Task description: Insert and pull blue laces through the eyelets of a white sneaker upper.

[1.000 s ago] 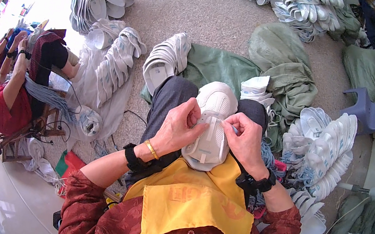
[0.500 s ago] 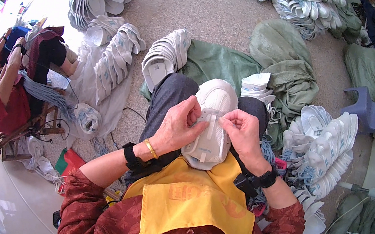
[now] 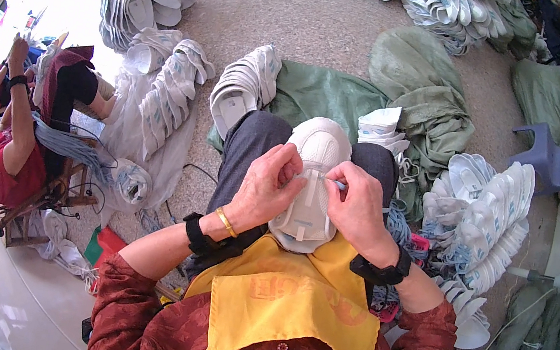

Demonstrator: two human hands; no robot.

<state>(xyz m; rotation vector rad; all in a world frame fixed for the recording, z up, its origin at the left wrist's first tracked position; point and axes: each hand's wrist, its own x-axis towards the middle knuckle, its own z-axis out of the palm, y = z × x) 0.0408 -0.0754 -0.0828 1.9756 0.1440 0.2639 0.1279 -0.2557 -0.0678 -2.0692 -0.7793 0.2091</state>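
A white shoe upper (image 3: 323, 142) lies across my lap, toe pointing away from me and tongue nearest my yellow apron (image 3: 295, 315). My left hand (image 3: 268, 182) pinches at the left edge of its lacing opening; the fingers hide what lies between them. On the opposite edge, my right hand (image 3: 357, 202) has thumb and forefinger closed on a thin light-blue lace (image 3: 339, 185), its short end showing at the fingertips. Both hands nearly meet over the top of the tongue.
Stacked white uppers (image 3: 242, 86) stand beyond my left knee, more uppers (image 3: 484, 213) to my right. Green sacks (image 3: 421, 77) lie ahead. A purple plastic stool (image 3: 550, 161) stands at the right. Two people in red (image 3: 16, 146) sit at the left, near hanging light-blue laces (image 3: 67, 143).
My right hand has turned and moved slightly left and down, and a light-blue lace end now shows in its fingers. My left hand keeps its place. A person at left has raised an arm.
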